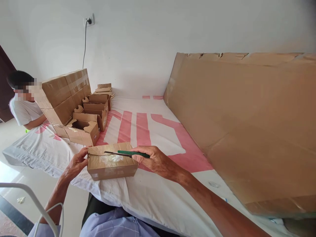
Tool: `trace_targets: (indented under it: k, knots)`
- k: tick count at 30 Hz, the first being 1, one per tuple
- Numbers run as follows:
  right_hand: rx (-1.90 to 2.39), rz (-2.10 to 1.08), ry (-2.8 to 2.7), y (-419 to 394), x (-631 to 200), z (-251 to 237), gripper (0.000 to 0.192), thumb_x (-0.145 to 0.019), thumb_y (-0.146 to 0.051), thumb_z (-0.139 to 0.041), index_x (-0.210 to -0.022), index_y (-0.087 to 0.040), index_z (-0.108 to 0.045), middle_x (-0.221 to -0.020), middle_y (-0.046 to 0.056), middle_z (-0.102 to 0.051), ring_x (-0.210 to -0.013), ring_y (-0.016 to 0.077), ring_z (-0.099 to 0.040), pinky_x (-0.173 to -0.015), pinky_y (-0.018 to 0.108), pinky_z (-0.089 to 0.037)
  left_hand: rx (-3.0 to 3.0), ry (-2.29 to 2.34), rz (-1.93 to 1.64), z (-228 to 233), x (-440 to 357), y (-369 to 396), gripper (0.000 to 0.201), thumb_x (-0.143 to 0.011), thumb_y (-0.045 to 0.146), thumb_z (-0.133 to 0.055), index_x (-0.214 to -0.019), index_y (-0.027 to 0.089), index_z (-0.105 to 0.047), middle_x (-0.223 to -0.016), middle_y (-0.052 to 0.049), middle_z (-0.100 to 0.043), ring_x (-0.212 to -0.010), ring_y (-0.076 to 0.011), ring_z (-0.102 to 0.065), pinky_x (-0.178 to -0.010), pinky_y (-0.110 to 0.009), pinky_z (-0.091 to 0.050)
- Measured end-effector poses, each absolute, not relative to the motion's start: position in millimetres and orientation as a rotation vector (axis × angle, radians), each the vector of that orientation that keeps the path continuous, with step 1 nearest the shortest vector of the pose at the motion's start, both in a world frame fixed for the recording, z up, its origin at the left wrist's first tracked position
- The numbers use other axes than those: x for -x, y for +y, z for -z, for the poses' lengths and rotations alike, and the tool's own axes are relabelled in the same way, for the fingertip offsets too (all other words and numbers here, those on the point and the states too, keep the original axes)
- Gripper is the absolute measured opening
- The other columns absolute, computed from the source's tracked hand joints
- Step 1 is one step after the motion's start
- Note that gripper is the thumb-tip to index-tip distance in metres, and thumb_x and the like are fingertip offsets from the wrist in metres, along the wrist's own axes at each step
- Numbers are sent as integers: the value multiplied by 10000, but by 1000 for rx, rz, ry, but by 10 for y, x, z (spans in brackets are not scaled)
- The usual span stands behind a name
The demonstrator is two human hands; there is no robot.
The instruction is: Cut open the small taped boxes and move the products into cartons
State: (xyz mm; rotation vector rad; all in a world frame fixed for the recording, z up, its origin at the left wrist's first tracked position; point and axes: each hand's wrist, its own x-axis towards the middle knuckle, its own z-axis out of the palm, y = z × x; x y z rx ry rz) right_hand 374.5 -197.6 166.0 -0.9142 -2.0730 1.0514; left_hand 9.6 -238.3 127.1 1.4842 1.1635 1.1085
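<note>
Cardboard fills most of this view from above a low white surface. At far left a second person (23,98) in a white shirt sits at the edge of a white sheet (138,194) printed with large pink shapes; these may be letters, but no word can be read. Beside that person stands a big taped carton (65,95), and in front of it runs a row of small open boxes (92,115) going back toward the wall, where a black cable (85,42) hangs from a socket.

Near the front, the left hand (76,163) grips the left end of a small brown box (111,161), thumb on the upper edge and fingers curled round the side. The box lies on the sheet with its long side running left to right; clear tape crosses its front face, and no label shows. The right hand (154,159) pinches the green handle of a knife (127,153), fingers pressed together around it. The knife lies level along the top edge of the box, blade pointing left, handle to the right.

At right a large flat cardboard sheet (247,125) leans against the wall
</note>
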Motion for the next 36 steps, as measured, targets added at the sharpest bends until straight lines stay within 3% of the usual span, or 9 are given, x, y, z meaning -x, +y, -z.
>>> trace_targets:
  k: [4, 13, 19, 25, 36]
  knots:
    - [882, -999, -2127, -2004, -3698, -1619, 336, -1034, -418, -584, -1102, -211, -840, -887, 43, -782, -763, 191, -657, -679, 292, -516, -1460, 1151, -1099, -1265, -107, -2387, 569, -855, 567, -888, -1320, 247, -817, -1683, -153, -504, -1539, -426, -474, -1140, -438, -560]
    - [773, -912, -2174, -2077, -3551, -1585, 306, -1043, -325, -604, -1238, -239, -824, -1101, 75, -835, -936, 226, -754, -839, 338, -594, -1517, 1129, -1115, -1267, -108, -2388, 534, -877, 541, -875, -1311, 236, -816, -1615, -151, -574, -1523, -405, -488, -1161, -420, -535]
    - [782, -792, -2217, -2039, -3473, -1533, 272, -1040, -285, -608, -1182, -226, -832, -953, 54, -798, -840, 206, -710, -765, 317, -557, -1496, 1124, -1088, -1251, -91, -2392, 509, -900, 508, -859, -1324, 232, -807, -1662, -149, -513, -1508, -404, -498, -1058, -372, -597]
    - [820, -644, -2279, -2027, -3436, -1527, 238, -1072, -279, -608, -1187, -223, -808, -939, 44, -768, -804, 188, -689, -747, 307, -537, -1524, 1105, -1092, -1251, -95, -2384, 486, -916, 502, -845, -1320, 235, -811, -1631, -150, -533, -1483, -384, -522, -1045, -350, -598]
    - [1012, 55, -2675, -2227, -3239, -1756, 122, -1090, -266, -647, -1114, -172, -721, -996, 71, -741, -798, 186, -693, -594, 308, -375, -1546, 1049, -1104, -1302, -115, -2359, 434, -914, 428, -848, -1303, 238, -822, -1531, -140, -626, -1429, -368, -554, -1030, -371, -624]
